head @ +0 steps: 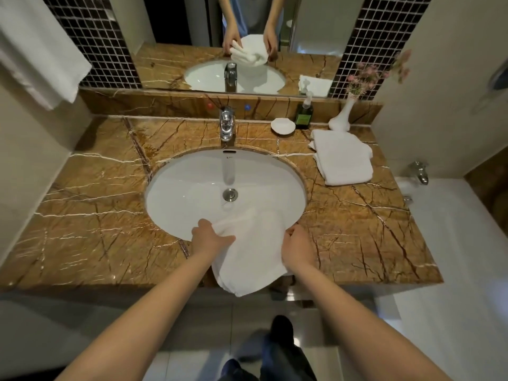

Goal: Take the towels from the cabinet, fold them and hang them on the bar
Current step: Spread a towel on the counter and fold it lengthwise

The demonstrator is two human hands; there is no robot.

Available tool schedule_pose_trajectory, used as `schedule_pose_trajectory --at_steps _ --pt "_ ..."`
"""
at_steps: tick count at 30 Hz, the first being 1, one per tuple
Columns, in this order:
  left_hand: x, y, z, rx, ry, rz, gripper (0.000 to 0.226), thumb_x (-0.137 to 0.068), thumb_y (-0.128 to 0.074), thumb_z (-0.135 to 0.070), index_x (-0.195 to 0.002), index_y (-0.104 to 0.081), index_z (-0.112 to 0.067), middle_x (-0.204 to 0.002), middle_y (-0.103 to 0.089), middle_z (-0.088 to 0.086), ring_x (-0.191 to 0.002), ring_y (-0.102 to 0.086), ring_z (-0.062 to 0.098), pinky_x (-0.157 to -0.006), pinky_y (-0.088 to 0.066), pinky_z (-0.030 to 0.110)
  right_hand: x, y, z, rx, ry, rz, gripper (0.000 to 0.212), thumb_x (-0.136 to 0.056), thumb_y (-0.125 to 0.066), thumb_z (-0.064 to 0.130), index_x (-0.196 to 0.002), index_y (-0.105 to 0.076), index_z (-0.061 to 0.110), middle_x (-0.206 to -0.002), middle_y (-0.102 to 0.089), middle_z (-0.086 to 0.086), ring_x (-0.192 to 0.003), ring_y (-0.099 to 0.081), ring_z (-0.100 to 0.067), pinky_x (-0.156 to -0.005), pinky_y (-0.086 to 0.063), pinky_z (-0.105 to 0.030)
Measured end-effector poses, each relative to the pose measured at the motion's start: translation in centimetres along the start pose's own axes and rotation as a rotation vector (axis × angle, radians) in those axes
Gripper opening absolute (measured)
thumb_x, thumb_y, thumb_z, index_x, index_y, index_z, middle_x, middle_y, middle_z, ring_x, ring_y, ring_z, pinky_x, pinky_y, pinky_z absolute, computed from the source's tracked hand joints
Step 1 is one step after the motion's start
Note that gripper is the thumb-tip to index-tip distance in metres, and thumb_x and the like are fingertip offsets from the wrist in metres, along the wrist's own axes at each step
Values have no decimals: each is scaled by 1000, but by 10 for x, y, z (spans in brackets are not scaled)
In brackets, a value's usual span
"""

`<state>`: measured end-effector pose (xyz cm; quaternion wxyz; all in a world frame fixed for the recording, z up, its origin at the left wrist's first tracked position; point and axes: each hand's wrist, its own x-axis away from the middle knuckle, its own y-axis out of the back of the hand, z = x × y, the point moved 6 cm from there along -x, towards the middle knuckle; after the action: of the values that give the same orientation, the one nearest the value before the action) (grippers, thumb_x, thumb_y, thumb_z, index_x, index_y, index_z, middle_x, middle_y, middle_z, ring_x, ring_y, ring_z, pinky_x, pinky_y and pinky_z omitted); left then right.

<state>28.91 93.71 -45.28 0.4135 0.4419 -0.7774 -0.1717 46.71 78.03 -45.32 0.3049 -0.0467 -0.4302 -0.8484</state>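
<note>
A white towel (251, 254) hangs between my hands over the near rim of the sink (192, 188), its lower end drooping below the counter's front edge. My left hand (210, 237) pinches its left top corner. My right hand (298, 247) grips its right edge. A second white towel (343, 158), folded, lies on the marble counter (90, 215) to the right of the sink. Another white towel (35, 50) hangs at the upper left; the bar it hangs from is out of view. The cabinet is out of view.
A chrome tap (227, 125) stands behind the sink. A white soap dish (283, 125), a green pump bottle (304, 112) and a white vase with pink flowers (342, 116) line the back right. The mirror (233, 37) reflects my hands. A bathtub (450, 243) lies right.
</note>
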Motion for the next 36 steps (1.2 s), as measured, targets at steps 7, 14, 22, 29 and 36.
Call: schedule_pose_trajectory --at_steps 7,14,22,29,36 --pt "16 1 14 402 134 -76 39 -69 -79 -19 -95 -60 3 -96 -67 10 -92 -64 26 -73 -52 31 36 -3 45 49 460 -1 42 -88 -56 17 -128 -46 16 -126 -48 -3 -116 -51 -17 -97 -46 -37" --pt "53 -3 -28 575 -54 10 17 -77 -74 -13 -81 -65 1 -74 -67 13 -69 -67 24 -58 -54 28 73 -28 66 -22 468 312 64 -74 -61 39 -134 -43 25 -128 -50 5 -114 -52 -13 -92 -47 -28" --pt "90 -31 -102 410 -442 114 20 -75 -77 -27 -84 -70 -10 -79 -70 8 -80 -68 22 -79 -56 37 44 47 34 -334 325 167 30 -90 -49 3 -112 -64 17 -99 -65 5 -89 -60 -11 -77 -52 -29" --pt "87 -83 -106 -86 -508 -14 31 -87 -61 -37 -113 -61 -20 -114 -57 -9 -106 -55 12 -84 -41 22 -21 122 -39 -482 62 171 30 -90 -51 4 -118 -58 11 -110 -64 -8 -100 -63 -25 -86 -54 -47" --pt "75 -112 -86 -489 -435 29 47 -81 -66 -28 -125 -54 -18 -128 -55 1 -116 -52 22 -94 -42 30 -78 184 -98 -333 -40 4 25 -89 -54 0 -109 -63 10 -99 -64 -3 -95 -59 -24 -78 -47 -32"
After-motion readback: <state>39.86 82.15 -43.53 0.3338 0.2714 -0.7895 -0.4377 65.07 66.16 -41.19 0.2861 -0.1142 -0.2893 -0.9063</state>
